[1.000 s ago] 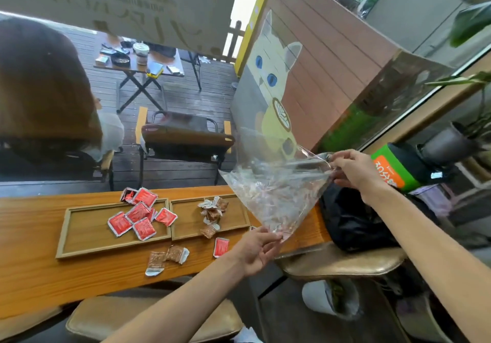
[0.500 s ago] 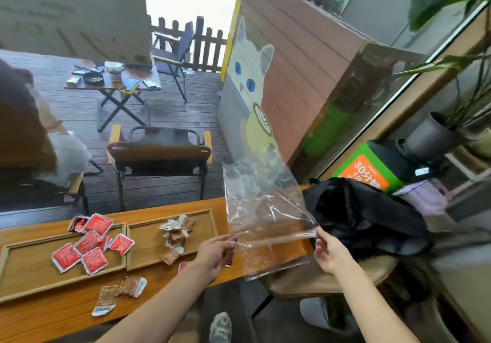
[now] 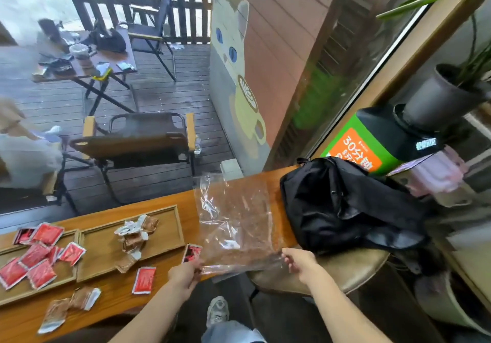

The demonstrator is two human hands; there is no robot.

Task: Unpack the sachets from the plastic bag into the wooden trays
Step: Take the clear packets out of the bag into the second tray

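**Emptied bag comes down flat on the table**

Down from mid-air since a second ago, the plastic bag [image 3: 236, 217] now lies spread on the table [image 3: 164, 287], between the wooden trays and the black backpack [image 3: 342, 204]. My left hand [image 3: 186, 276] pinches its near left corner, fingers curled on the film; my right hand [image 3: 300, 263] holds the near right corner, with that edge hanging just past the table's rim. The bag looks empty, though glare on the film hides part of it.

I judge the bag nearly weightless, limp and slick: it will crumple, slide and catch any draught, so it is best taken by an edge or corner, pinched firmly.

Red sachets [image 3: 39, 260] lie scattered in the left tray [image 3: 66, 281]; brown and white sachets [image 3: 135, 233] are piled in the right tray [image 3: 159, 247]. Strays remain on the bare table: two red sachets [image 3: 143, 280] near the front of the right tray, one right beside my left hand, and brown sachets [image 3: 69, 305] nearer the front edge. Small, flat and light, these should lift best by a fingertip pinch at one edge.
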